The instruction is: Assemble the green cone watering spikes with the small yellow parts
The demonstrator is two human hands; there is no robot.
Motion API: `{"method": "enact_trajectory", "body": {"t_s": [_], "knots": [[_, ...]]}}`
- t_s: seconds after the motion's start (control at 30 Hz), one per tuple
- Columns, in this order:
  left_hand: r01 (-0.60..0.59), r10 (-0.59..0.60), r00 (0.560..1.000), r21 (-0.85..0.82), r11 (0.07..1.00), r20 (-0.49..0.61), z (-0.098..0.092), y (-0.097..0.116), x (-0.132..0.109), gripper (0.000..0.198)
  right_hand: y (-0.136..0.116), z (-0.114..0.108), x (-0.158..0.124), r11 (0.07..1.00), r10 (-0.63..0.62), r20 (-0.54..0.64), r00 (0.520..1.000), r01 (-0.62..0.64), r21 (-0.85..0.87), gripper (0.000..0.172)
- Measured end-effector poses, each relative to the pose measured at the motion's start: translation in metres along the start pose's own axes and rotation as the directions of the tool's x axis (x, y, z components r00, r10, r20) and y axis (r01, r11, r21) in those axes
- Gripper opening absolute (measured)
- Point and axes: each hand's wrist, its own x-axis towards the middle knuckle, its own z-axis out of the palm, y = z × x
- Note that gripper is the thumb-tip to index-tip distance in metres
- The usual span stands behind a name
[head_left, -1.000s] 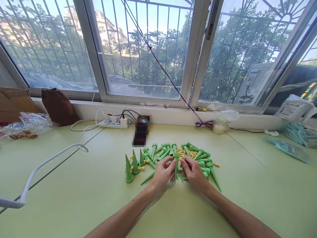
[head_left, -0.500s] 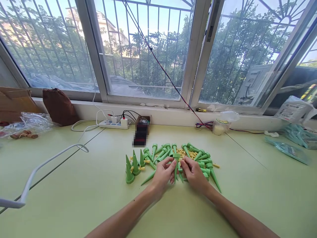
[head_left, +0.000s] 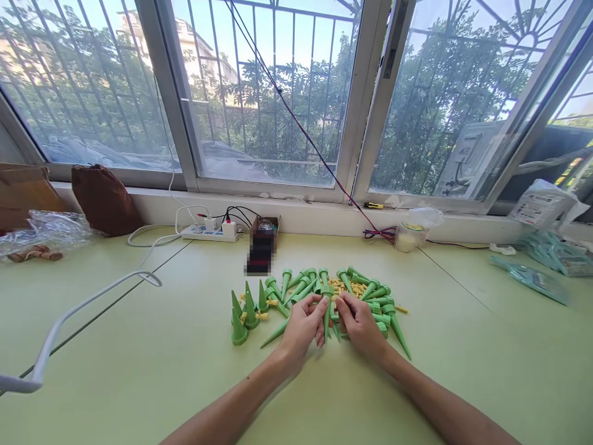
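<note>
In the head view, my left hand [head_left: 301, 326] is closed on a green plant watering spike [head_left: 327, 298], held cap up with its tip toward me. My right hand [head_left: 362, 326] is pinched close beside the cap, on what looks like a small yellow valve [head_left: 338, 298], mostly covered by the fingers. Behind both hands lie several loose green spikes [head_left: 306, 283] and a heap of yellow valves [head_left: 357, 288]. To the left, several spikes [head_left: 250, 312] stand point up on their caps, some with yellow valves fitted.
A power strip [head_left: 208, 232] with plugs and a small box [head_left: 273, 226] sit along the window wall. A white cable arm [head_left: 69, 315] reaches in from the left. Farther right are a jar [head_left: 410, 238] and teal plastic packets [head_left: 532, 278] on the green table [head_left: 185, 358].
The whole view has shifted slightly. My hands keep nearly the same hold on the spike and beside its cap.
</note>
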Motion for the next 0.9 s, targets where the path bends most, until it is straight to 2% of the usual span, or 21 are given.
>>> {"method": "enact_trajectory", "body": {"t_s": [0.13, 0.3, 0.5, 0.67, 0.9], "knots": [[-0.072, 0.072, 0.997, 0.018, 0.997, -0.038, 0.001, 0.004, -0.003, 0.044, 0.002, 0.002, -0.001, 0.994, 0.06, 0.021, 0.998, -0.062, 0.091, 0.043], [-0.171, 0.171, 0.985, 0.037, 0.985, 0.01, 0.001, 0.006, -0.003, 0.037, 0.006, 0.005, -0.002, 0.979, 0.081, 0.029, 0.996, -0.085, 0.184, 0.045], [-0.244, 0.232, 0.97, 0.224, 0.944, 0.076, -0.003, 0.005, -0.001, 0.028, 0.004, 0.002, -0.001, 0.985, 0.059, 0.048, 0.997, -0.066, 0.159, 0.05], [-0.283, 0.29, 0.956, 0.375, 0.883, 0.04, -0.007, 0.004, 0.002, 0.028, -0.001, 0.001, -0.002, 0.992, 0.021, 0.097, 0.995, -0.033, 0.122, 0.052], [-0.293, 0.345, 0.938, 0.54, 0.789, 0.004, -0.008, 0.018, -0.002, 0.035, 0.003, -0.002, 0.002, 0.989, 0.016, -0.013, 1.0, -0.014, 0.146, 0.051]]}}
